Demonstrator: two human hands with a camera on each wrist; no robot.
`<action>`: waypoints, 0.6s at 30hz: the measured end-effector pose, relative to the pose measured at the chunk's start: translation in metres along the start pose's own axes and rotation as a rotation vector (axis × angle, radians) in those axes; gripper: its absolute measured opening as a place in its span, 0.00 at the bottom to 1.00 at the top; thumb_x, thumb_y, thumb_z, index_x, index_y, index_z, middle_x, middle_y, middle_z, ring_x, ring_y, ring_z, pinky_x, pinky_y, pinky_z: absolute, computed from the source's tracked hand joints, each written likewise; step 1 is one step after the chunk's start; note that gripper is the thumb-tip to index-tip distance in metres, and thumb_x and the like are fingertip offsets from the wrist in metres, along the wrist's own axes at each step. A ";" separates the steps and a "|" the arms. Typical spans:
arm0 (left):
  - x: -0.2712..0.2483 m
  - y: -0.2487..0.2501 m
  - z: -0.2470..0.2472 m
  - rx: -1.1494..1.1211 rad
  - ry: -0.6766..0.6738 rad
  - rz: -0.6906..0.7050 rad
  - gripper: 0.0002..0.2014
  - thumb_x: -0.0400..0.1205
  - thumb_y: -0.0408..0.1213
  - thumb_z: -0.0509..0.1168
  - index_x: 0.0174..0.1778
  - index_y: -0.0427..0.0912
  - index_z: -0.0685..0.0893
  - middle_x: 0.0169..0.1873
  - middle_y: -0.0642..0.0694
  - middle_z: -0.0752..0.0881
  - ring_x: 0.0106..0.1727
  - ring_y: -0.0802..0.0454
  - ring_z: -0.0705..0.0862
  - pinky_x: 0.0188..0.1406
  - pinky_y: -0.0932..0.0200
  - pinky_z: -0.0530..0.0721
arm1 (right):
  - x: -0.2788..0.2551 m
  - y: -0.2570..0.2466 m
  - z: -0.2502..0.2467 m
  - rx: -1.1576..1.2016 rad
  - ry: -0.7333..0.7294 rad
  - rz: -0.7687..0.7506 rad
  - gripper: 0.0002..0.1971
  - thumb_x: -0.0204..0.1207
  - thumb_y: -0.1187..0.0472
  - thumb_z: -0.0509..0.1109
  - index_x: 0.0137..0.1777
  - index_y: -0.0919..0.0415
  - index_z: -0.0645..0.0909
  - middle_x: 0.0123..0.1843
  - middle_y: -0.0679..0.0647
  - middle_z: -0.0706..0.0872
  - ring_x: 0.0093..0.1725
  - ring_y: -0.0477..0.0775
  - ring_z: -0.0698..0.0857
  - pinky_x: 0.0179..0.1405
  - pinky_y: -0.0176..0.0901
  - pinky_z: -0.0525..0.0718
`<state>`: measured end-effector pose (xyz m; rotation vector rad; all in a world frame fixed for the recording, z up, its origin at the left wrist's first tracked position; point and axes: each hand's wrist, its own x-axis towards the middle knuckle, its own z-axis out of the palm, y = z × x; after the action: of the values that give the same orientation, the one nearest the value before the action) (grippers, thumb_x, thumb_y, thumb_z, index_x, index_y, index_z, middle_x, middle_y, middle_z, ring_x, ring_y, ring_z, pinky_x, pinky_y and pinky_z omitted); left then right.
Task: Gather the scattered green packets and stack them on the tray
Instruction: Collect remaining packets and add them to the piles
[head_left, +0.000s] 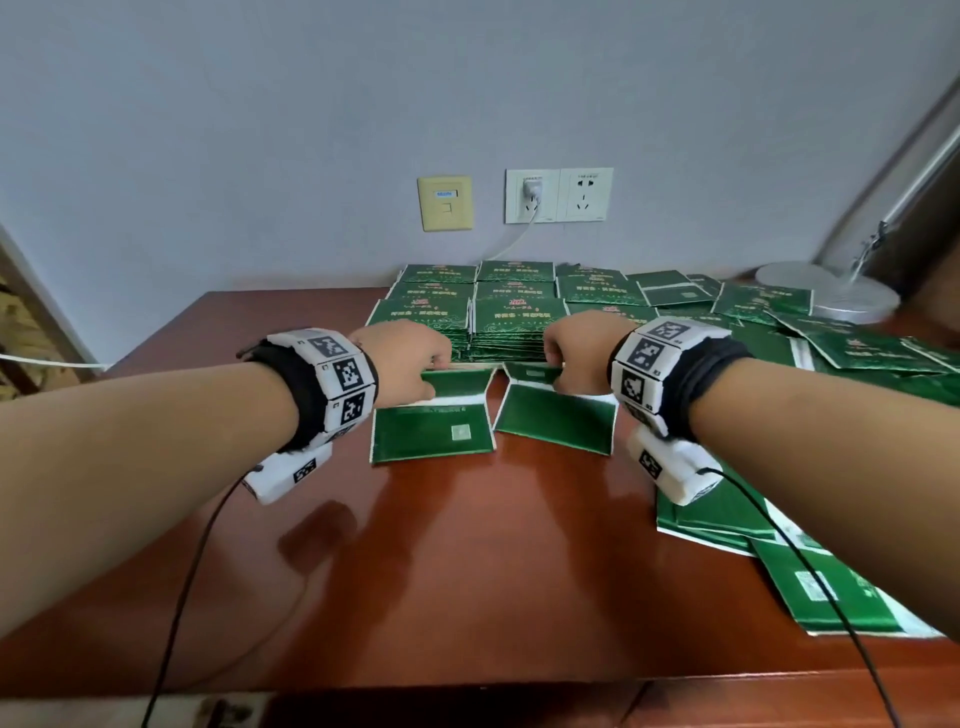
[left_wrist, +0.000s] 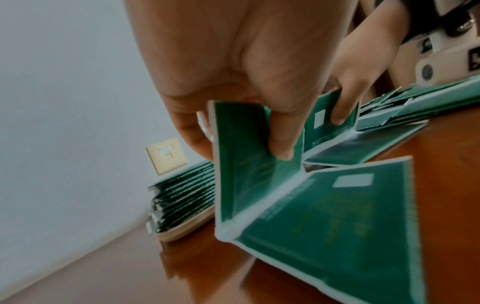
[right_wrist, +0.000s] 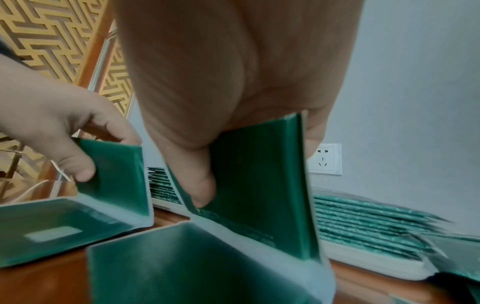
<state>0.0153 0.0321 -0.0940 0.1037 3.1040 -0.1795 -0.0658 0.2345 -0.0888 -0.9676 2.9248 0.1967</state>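
Two strips of joined green packets stand folded on the brown table (head_left: 467, 571), just in front of the tray. My left hand (head_left: 423, 361) pinches the raised upper flap of the left strip (left_wrist: 246, 164), thumb on the near face. Its lower flap (head_left: 434, 431) lies flat. My right hand (head_left: 569, 364) pinches the raised flap of the right strip (right_wrist: 259, 174) the same way, while that strip's lower flap (head_left: 556, 418) rests on the table. Behind both hands, neat stacks of green packets (head_left: 514, 312) fill a pale tray (left_wrist: 187, 228).
Loose green packets (head_left: 857, 348) lie scattered to the right of the tray, and more (head_left: 831, 587) sit under my right forearm near the front right. A grey lamp base (head_left: 831, 293) stands at the back right. Wall sockets (head_left: 558, 195) with a plugged cable are behind the tray.
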 end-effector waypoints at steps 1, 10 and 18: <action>-0.002 0.002 0.000 -0.020 -0.008 0.027 0.12 0.77 0.47 0.71 0.53 0.50 0.79 0.39 0.56 0.77 0.37 0.55 0.75 0.31 0.60 0.69 | -0.005 -0.001 0.000 0.010 -0.048 -0.002 0.10 0.70 0.57 0.74 0.50 0.56 0.81 0.43 0.50 0.84 0.44 0.54 0.82 0.40 0.41 0.81; -0.002 0.010 0.031 -0.051 -0.241 -0.084 0.52 0.66 0.63 0.75 0.80 0.47 0.59 0.71 0.42 0.66 0.72 0.43 0.68 0.69 0.44 0.74 | -0.007 -0.007 0.024 -0.067 -0.092 0.073 0.41 0.60 0.31 0.76 0.64 0.60 0.76 0.56 0.56 0.82 0.53 0.59 0.83 0.54 0.55 0.84; 0.009 0.010 0.036 -0.067 -0.395 -0.174 0.55 0.65 0.66 0.74 0.82 0.47 0.54 0.76 0.39 0.64 0.76 0.40 0.66 0.74 0.41 0.70 | -0.001 -0.012 0.027 -0.028 -0.253 0.111 0.48 0.63 0.35 0.76 0.74 0.66 0.64 0.63 0.58 0.82 0.60 0.61 0.82 0.58 0.53 0.82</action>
<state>0.0076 0.0382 -0.1308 -0.1814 2.7179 -0.0865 -0.0576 0.2293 -0.1165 -0.7232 2.7497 0.3393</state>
